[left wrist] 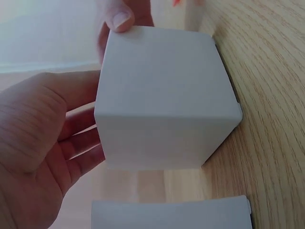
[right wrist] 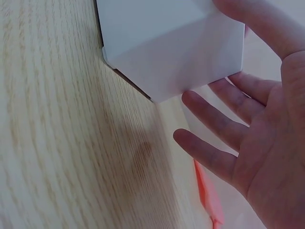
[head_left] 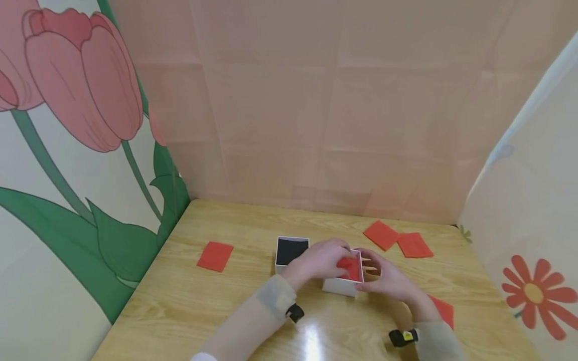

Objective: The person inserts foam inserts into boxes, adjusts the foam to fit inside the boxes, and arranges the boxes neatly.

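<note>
A small white box [head_left: 345, 281], smooth matte card with red lining, sits on the wood-grain counter [head_left: 226, 301]; left hand [head_left: 318, 260] and right hand [head_left: 390, 281] cup it, fingers relaxed.

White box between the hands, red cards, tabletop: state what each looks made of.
White box: likely matte cardboard, with crisp folded edges and thin walls. Red cards: flat, thin, dull, probably paper or felt; cannot tell which. Tabletop: wood grain with a glossy glare, perhaps laminate.
</note>
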Action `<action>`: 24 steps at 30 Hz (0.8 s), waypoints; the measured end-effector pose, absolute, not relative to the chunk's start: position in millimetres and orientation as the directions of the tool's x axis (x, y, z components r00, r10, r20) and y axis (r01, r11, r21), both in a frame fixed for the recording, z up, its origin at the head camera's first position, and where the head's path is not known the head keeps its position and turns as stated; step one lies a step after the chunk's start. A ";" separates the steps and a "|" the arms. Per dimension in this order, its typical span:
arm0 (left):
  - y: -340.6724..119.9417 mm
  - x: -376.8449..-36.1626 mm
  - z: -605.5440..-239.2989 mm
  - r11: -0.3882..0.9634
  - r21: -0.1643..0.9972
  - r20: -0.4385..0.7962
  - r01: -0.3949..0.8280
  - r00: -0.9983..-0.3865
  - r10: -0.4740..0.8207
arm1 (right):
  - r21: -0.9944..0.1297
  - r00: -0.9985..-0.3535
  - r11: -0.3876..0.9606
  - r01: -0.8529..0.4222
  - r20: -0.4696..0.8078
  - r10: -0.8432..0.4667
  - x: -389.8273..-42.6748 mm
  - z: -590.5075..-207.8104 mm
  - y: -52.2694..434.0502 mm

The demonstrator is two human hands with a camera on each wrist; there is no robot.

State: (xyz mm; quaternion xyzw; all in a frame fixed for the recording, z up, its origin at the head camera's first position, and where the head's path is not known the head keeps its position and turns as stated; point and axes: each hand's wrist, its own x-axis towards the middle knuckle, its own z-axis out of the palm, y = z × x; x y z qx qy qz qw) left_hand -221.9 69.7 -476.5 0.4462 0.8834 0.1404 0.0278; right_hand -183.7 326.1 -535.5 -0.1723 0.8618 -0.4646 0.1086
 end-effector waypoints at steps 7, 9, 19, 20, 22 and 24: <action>52.5 -220.0 -473.7 0.554 0.370 0.123 0.746 -0.630 0.767 | -0.846 -0.915 0.493 -0.204 -0.014 -0.402 -184.4 -537.1 328.0; 47.3 -220.2 -472.1 0.550 0.390 0.140 0.738 -0.638 0.757 | -0.848 -0.916 0.487 -0.208 -0.007 -0.402 -184.9 -536.8 328.4; 6.8 -221.4 -473.3 0.514 0.495 0.282 0.701 -0.689 0.668 | -0.822 -0.932 0.549 -0.149 -0.069 -0.357 -183.5 -533.1 326.7; 1.3 -221.7 -474.0 0.505 0.499 0.306 0.705 -0.688 0.658 | -0.821 -0.933 0.553 -0.141 -0.076 -0.351 -183.3 -532.4 326.1; -11.3 -222.1 -474.5 0.488 0.521 0.336 0.700 -0.694 0.637 | -0.822 -0.935 0.554 -0.130 -0.084 -0.345 -183.2 -531.7 325.3; -24.7 -222.6 -475.4 0.480 0.543 0.353 0.689 -0.705 0.615 | -0.827 -0.936 0.548 -0.125 -0.086 -0.343 -182.6 -531.0 324.3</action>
